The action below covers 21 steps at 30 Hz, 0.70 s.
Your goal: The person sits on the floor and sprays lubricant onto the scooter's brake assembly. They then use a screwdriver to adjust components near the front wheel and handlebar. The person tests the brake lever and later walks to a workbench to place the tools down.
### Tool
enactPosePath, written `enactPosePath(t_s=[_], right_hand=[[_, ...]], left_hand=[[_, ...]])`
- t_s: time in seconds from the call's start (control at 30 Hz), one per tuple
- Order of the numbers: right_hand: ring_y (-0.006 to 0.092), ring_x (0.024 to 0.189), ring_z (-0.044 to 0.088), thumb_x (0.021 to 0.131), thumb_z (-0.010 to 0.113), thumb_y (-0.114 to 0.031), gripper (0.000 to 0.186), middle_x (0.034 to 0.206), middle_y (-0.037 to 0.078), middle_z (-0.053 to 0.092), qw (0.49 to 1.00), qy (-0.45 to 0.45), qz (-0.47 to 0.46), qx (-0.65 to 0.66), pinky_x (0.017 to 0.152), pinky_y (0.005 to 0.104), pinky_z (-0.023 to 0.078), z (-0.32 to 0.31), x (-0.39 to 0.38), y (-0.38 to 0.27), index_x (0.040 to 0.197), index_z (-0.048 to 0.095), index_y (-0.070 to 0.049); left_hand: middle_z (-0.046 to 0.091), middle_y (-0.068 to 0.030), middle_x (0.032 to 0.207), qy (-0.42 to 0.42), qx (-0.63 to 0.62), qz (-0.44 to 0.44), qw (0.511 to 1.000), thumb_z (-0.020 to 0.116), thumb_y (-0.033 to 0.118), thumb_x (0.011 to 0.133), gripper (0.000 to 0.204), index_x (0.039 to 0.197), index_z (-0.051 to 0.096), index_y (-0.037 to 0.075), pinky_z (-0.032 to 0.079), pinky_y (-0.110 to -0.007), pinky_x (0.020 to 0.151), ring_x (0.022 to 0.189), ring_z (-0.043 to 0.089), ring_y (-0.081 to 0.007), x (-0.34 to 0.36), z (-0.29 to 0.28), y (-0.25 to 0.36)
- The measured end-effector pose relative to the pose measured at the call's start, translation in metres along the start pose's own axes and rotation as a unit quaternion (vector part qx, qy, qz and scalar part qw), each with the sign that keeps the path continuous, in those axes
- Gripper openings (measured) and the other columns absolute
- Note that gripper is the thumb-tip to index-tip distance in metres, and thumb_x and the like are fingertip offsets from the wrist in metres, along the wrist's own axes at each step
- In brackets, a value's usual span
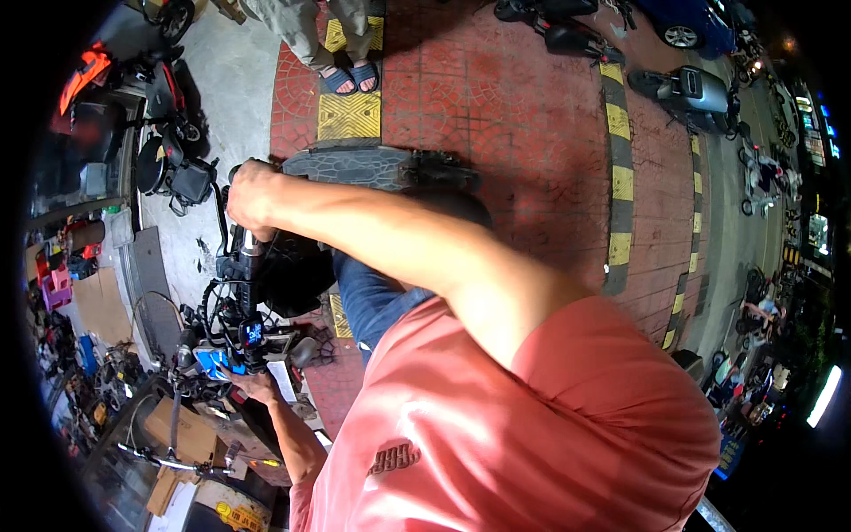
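Dark handlebars [241, 266] of a motorbike or scooter stand at the left. My right hand [253, 199], at the end of an arm stretched across the view, is closed around the far end of the bar. Lower down, my left hand [255, 385] has its fingers on a flat, bright blue thing [217, 362], which may be a phone; the fingers are partly hidden. Between the hands a small lit display [254, 333] glows blue on the bar. A leg in blue jeans [377, 301] shows below my right arm.
Someone in sandals [351, 80] stands on yellow paving at the top. Parked two-wheelers [696, 93] line the right, beyond a yellow-and-black kerb strip [620, 186]. A grey patterned flat thing [346, 167] lies past my right arm. Cardboard boxes [182, 430] stand at lower left.
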State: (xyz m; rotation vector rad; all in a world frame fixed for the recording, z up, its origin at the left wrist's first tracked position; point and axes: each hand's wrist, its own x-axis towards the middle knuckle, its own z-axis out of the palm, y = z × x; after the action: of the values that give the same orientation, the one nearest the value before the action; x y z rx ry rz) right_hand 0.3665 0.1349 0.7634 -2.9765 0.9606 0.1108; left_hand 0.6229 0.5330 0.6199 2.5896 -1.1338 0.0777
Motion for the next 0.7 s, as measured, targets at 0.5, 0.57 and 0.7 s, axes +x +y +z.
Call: enactPosePath(t_s=[0.5,0.57,0.7], right_hand=[[0.0145,0.088,0.068,0.058,0.082,-0.023,0.037,0.096,-0.007,0.074,0.974,-0.113,0.159,-0.112,0.067,0.0394,0.053,0.049,0.042,-0.055,0.095,0.078,-0.023],[0.0142,0.087,0.068,0.057,0.082,-0.024,0.037,0.095,-0.007,0.074,0.976,-0.115,0.159,-0.098,0.067,0.0392,0.053,0.057,0.049,-0.055,0.094,0.078,-0.024],[0.0139,0.087,0.068,0.056,0.083,-0.023,0.037,0.094,-0.006,0.074,0.955,-0.046,0.236,-0.174,0.066,0.0389,0.053,0.062,0.042,-0.065,0.092,0.078,-0.025]], left_hand=[[0.046,-0.0288,0.14,-0.008,0.008,0.068,0.998,0.077,0.042,0.083,0.101,0.153,0.018,-0.001,0.048,-0.049,0.101,0.121,0.055,-0.0436,0.003,0.015,-0.002],[0.048,-0.0296,0.138,0.001,-0.017,0.078,0.997,0.069,0.053,0.083,0.1,0.152,0.021,-0.001,0.048,-0.05,0.098,0.119,0.056,-0.0442,0.002,0.012,0.005],[0.051,-0.0318,0.133,0.036,-0.068,0.102,0.992,0.047,0.08,0.082,0.109,0.15,0.03,-0.003,0.049,-0.05,0.092,0.112,0.058,-0.0451,0.003,0.017,0.005]])
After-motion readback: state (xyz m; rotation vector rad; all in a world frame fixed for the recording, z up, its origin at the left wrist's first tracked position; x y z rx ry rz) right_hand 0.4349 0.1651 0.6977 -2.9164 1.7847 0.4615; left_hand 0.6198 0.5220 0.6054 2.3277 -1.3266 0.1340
